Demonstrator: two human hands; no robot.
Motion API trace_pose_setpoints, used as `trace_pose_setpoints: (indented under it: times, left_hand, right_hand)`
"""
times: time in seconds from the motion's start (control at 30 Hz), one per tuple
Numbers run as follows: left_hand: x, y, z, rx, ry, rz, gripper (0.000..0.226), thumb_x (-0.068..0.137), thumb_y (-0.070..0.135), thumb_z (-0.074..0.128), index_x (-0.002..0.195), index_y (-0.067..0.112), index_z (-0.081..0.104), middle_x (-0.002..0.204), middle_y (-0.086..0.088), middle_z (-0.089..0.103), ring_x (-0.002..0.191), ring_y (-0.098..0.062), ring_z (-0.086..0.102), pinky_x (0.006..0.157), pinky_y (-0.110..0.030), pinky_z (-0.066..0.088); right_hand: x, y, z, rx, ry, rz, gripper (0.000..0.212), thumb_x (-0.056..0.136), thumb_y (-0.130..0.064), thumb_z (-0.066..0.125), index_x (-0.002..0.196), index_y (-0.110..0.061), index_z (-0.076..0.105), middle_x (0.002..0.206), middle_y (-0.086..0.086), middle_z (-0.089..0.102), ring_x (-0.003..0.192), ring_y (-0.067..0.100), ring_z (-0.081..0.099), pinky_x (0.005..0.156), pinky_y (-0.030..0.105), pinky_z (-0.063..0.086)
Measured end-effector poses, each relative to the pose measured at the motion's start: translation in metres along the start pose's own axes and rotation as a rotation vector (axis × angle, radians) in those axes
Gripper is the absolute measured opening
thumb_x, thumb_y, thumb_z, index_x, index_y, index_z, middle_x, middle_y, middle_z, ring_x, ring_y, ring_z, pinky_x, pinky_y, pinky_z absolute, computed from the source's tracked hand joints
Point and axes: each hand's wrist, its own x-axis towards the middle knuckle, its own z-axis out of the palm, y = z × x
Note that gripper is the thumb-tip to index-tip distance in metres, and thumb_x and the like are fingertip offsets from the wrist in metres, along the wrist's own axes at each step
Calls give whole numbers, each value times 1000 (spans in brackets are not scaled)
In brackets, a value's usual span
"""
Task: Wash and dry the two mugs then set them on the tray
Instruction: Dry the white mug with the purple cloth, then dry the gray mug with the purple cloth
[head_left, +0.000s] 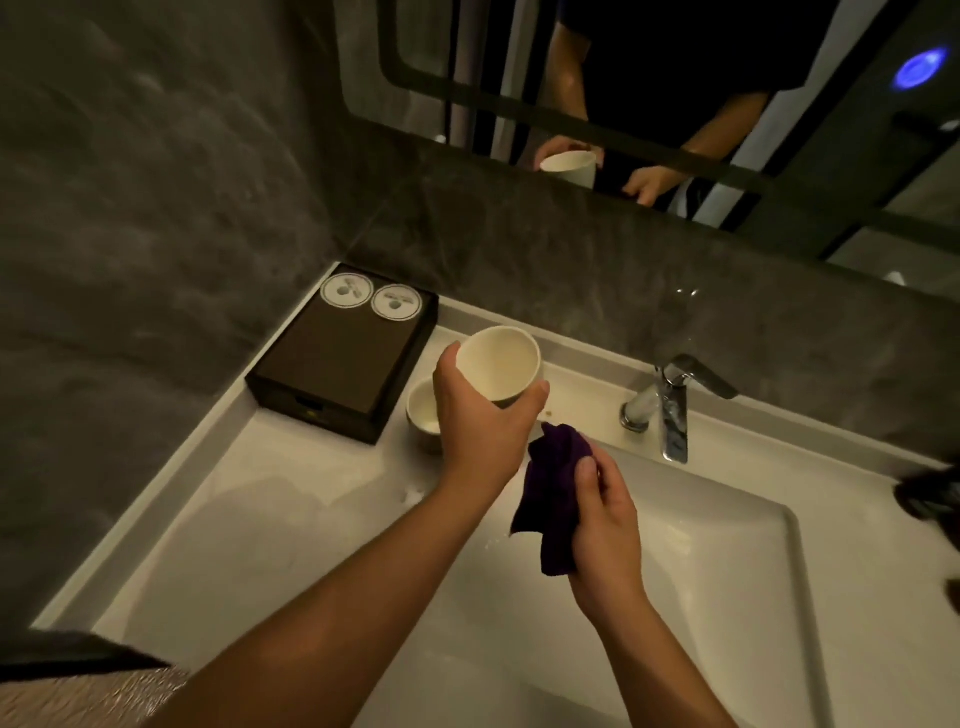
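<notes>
Grey stone wall (130, 234), mirror (857, 171), white counter (249, 493) with sink (727, 597), dark tray (337, 364) beside second mug (422, 410), left grip (480, 421) wrapped round raised mug (498, 364), right grip (605, 525) clutching purple cloth (550, 488).

Cream-white mug (498, 364) at centre, deep purple cloth (553, 493) below it — dark brown tray (337, 364) left of centre, veined grey wall (130, 208) upper left.

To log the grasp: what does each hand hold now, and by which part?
The left hand grips a white mug round its side wall. The right hand pinches a purple cloth, bunched, along its right side.
</notes>
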Motion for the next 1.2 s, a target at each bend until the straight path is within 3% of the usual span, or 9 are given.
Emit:
trace_pose_setpoints:
  times: [0.07, 0.2, 0.37, 0.5, 0.67, 0.8, 0.93, 1.07, 1.2]
  left_hand:
    - [19, -3, 26, 25, -25, 30, 94, 75, 29, 93, 150, 20, 37, 143, 0, 49, 125, -15, 49, 100, -26, 44]
    - [51, -18, 77, 83, -35, 8, 94, 74, 27, 93, 148, 16, 37, 144, -5, 45, 126, -20, 49, 97, -26, 45]
    - [77, -51, 123, 155, -34, -42, 96, 77, 29, 92, 151, 15, 32, 149, -8, 41, 134, -30, 48, 107, -43, 52]
    - [87, -74, 141, 185, 8, -61, 98, 78, 30, 91, 153, 14, 30, 150, -9, 41, 136, -30, 47, 113, -42, 47]
    - [94, -88, 149, 202, 13, -59, 101, 77, 31, 91, 154, 14, 29, 151, -9, 40, 138, -30, 45, 111, -35, 42]
    - [96, -95, 150, 239, -9, -42, 103, 77, 34, 91, 156, 16, 27, 154, -9, 39, 140, -29, 43, 112, -37, 42]
    - [94, -97, 150, 271, -10, -37, 108, 77, 36, 91, 158, 17, 23, 157, -9, 37, 143, -31, 41, 117, -45, 44]
    - [87, -82, 144, 285, -69, -68, 129, 74, 43, 92, 165, 18, 4, 169, -10, 20, 154, -34, 28, 123, -51, 35]
    - [58, -56, 107, 311, -59, 101, 114, 81, 44, 85, 165, 17, 14, 168, -7, 21, 154, -28, 27, 120, -36, 32]
  right_hand:
    - [16, 0, -11, -66, 53, -39, 29, 107, -41, 47, 132, -46, 59, 120, -22, 69, 110, 0, 66, 96, 32, 55]
    - [47, 3, -34, -138, 111, -68, 34, 108, -38, 47, 142, -40, 52, 134, -12, 63, 120, 10, 62, 102, 37, 54]
    - [75, 6, -48, -176, 99, -39, 33, 107, -37, 50, 137, -50, 51, 137, -13, 60, 120, 7, 59, 104, 42, 54]
    - [88, 11, -48, -220, 60, -49, 36, 105, -43, 49, 140, -49, 48, 140, -14, 57, 125, 8, 57, 105, 40, 53]
    - [99, 12, -45, -232, 33, -33, 36, 105, -45, 47, 141, -52, 44, 135, -19, 56, 118, 5, 60, 87, 20, 58]
    - [101, 13, -44, -223, 34, -28, 40, 105, -44, 46, 145, -44, 43, 139, -14, 55, 121, 11, 59, 94, 30, 59]
    - [101, 12, -45, -212, 41, -23, 42, 104, -46, 47, 146, -41, 43, 139, -11, 55, 118, 12, 60, 87, 26, 61]
    - [96, 10, -47, -184, 39, -33, 38, 104, -48, 48, 141, -46, 44, 138, -11, 56, 117, 11, 62, 90, 32, 61]
    - [86, 8, -46, -162, 32, -46, 44, 99, -54, 48, 142, -44, 46, 135, -14, 58, 114, 3, 62, 86, 23, 60]
